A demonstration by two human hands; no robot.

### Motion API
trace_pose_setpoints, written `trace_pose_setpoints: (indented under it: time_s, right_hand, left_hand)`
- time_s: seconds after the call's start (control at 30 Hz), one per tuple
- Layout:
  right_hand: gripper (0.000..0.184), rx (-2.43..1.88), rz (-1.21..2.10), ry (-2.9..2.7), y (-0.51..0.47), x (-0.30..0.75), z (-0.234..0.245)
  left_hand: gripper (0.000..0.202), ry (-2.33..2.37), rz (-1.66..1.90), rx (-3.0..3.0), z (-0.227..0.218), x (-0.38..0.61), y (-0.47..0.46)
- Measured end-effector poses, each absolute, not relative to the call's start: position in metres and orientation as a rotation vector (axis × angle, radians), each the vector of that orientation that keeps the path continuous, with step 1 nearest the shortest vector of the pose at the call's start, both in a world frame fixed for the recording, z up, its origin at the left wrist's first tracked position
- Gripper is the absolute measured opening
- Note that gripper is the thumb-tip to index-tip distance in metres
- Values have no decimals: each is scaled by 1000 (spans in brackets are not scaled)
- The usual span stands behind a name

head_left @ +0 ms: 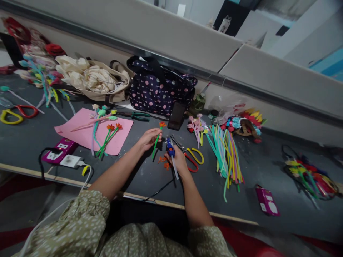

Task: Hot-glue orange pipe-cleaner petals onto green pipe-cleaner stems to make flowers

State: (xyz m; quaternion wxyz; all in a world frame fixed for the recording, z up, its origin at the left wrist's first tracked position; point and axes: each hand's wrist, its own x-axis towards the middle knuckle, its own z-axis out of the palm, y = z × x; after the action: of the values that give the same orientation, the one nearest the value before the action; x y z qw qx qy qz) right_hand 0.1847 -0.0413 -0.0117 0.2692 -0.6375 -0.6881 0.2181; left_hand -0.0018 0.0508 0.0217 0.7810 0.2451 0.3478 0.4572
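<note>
Between the fingers of my left hand [150, 139] is a pipe-cleaner flower [155, 145], an orange head on a green stem, held roughly upright. My right hand [179, 162] is wrapped round a blue glue gun [170, 148], its nozzle pointing away from me and a pale glue stick out of its back. The nozzle is close to the flower but apart from it. Small orange pipe-cleaner pieces [166, 165] lie on the table between my hands. Scissors [193, 159] with red and yellow handles rest just right of the glue gun.
A pink sheet [80, 123] at left bears finished flowers [108, 141]. Pliers [140, 116], a phone [177, 116] and a dark patterned bag [158, 89] are behind. Loose pipe cleaners [225, 153] lie at right. Purple power strips [267, 201] and a cord [160, 188] are on the table.
</note>
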Motion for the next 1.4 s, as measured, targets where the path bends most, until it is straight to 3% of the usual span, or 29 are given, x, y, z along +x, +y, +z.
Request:
trace_pose_setpoints:
  time_s: [0.27, 0.63, 1.0, 1.2, 1.4]
  right_hand:
    - [10, -1745, 494, -1971, -42, 181, -14]
    - [24, -1355, 1016, -1122, -36, 184, -13]
    - [27, -1400, 1120, -1128, -34, 189, -8]
    - [43, -1445, 1049, -1003, -33, 186, -8]
    - [36, -1356, 863, -1152, -45, 180, -4]
  left_hand:
    - [20, 809, 1089, 518, 18, -3, 54]
    - [37, 829, 1054, 597, 17, 0, 51]
    - [37, 945, 983, 679, 15, 5, 48]
    - [36, 988, 946, 721, 14, 6, 47]
    - [34, 1005, 920, 754, 16, 8, 45]
